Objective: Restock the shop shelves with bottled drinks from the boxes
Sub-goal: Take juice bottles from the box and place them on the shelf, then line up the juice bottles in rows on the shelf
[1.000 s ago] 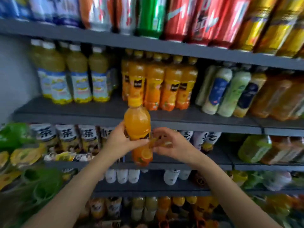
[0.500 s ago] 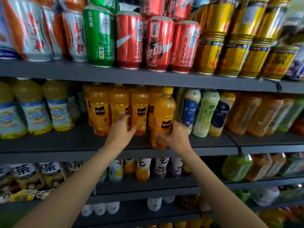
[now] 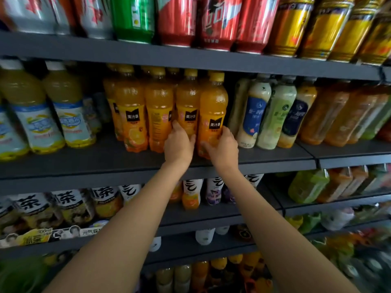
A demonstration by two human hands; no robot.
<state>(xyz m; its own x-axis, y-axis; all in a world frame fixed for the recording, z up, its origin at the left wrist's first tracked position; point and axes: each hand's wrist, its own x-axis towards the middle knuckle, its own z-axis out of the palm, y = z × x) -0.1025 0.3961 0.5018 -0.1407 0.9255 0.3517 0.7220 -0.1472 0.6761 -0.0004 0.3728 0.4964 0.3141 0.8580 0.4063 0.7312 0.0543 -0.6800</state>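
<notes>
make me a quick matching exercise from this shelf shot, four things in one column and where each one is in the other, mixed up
Things:
1. red cans
2. rightmost orange juice bottle
3. left hand
4. blue-label white bottle

Places:
A. held by the right hand at the shelf's front edge
B. just right of the orange juice row
C. top shelf, between the green can and the gold cans
D. against the orange bottle second from the right

Pairs: 1-C, 2-A, 3-D, 4-B
</notes>
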